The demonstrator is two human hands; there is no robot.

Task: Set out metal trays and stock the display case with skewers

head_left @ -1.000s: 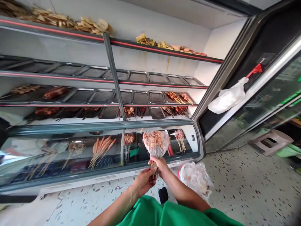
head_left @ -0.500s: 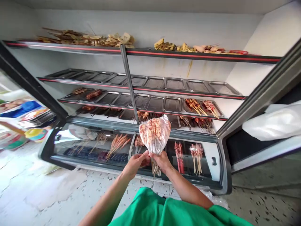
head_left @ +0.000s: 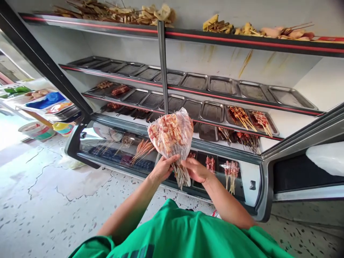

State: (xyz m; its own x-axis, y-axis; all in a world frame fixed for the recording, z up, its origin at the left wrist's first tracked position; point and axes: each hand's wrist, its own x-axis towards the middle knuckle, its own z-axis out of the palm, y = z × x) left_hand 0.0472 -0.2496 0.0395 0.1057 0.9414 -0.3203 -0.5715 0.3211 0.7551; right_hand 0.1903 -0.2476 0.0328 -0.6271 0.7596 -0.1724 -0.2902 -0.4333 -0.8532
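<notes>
A clear plastic bag of meat skewers (head_left: 170, 132) is held up in front of my body, meat end upward and leaning slightly left. The bare stick ends (head_left: 182, 175) fan out downward between my hands. My left hand (head_left: 163, 168) is closed on the left side of the bundle, its thumb across the bag where the sticks begin. From the right, my right hand (head_left: 198, 170) pinches the bag with its fingertips at the same height; part of its grip is hidden behind the plastic.
A display fridge (head_left: 166, 86) stands in front, with metal trays (head_left: 220, 85) on its shelves. Several skewers (head_left: 242, 116) lie on trays at the right, and more behind the lower curved glass (head_left: 118, 147). Left are a cluttered table (head_left: 29, 102) and buckets (head_left: 37, 130) on the floor.
The bag has tilted toward the left and come a little closer. My hands have moved apart around the sticks, the right one loosening its grip. My view has shifted left and down.
</notes>
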